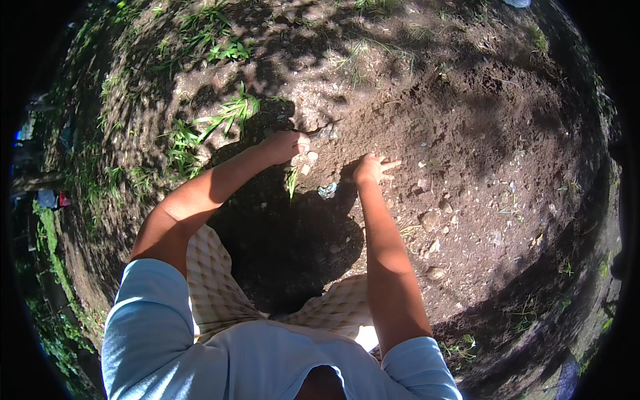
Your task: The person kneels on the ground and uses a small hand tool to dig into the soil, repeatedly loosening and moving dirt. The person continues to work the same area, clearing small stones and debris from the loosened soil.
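My left hand is closed low over the soil, beside a patch of green grass blades. A thin dark pointed tool, like a narrow blade, sticks out from it to the right; its handle is hidden in the fist. To the right, my right hand rests on bare brown soil with its fingers spread, holding nothing visible. Between the hands and nearer my body lie a pale round stone, a pale squarish piece and a crumpled shiny scrap.
A grass tuft grows beyond my left forearm, with leafy weeds farther off. Several stones, among them a brown one, lie right of my right forearm. My shadow covers the ground between my knees.
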Demonstrator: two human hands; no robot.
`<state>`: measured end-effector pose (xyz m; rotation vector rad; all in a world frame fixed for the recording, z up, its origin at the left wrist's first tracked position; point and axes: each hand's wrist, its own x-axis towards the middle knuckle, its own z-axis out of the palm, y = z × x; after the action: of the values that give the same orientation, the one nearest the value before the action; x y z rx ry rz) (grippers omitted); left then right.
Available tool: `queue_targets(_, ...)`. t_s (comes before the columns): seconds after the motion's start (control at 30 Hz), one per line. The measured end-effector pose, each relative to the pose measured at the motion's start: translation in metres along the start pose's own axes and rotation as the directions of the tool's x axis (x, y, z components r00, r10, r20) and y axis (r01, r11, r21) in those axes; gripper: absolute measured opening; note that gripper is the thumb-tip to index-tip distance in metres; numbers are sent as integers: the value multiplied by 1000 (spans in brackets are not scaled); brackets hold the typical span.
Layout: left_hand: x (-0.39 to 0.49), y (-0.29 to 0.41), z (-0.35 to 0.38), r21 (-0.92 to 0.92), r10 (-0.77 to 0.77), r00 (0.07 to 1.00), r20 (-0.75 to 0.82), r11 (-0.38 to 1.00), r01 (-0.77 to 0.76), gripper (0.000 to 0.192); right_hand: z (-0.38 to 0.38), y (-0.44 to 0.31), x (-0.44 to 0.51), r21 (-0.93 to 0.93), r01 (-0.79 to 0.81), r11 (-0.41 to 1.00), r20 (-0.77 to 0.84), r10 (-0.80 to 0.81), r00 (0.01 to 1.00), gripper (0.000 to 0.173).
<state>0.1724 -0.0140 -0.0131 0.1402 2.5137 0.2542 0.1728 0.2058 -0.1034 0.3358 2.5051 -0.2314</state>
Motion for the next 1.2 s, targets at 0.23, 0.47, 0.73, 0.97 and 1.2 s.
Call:
queue_targets(0.23, -103, 31, -134, 219, 302, 925, -229, 942, -253, 37, -17, 3, -15, 75, 21, 997, 57, -25, 998, 92)
queue_targets(0.47, -87, 9, -87, -367, -6, 954, 298, 922, 120, 41, -9, 6, -8, 93, 45, 995, 13, -47, 999, 61)
queue_targets(0.73, -52, -89, -5, -563, -54, 952, 300, 796, 222, 48, 4, -2, 4, 40, 2, 999, -31, -1, 1000, 57)
queue_targets(0.97, -82, -16, 64, -644, -123, 973, 197, 732, 223, 35, -9, 3, -2, 19, 28, 999, 91, -30, 995, 104)
queue_targets(1.2, -80, 66, 99, -442, -159, 971, -180, 894, 65, 21, -2, 1, -23, -14, 36, 999, -63, -37, 997, 123)
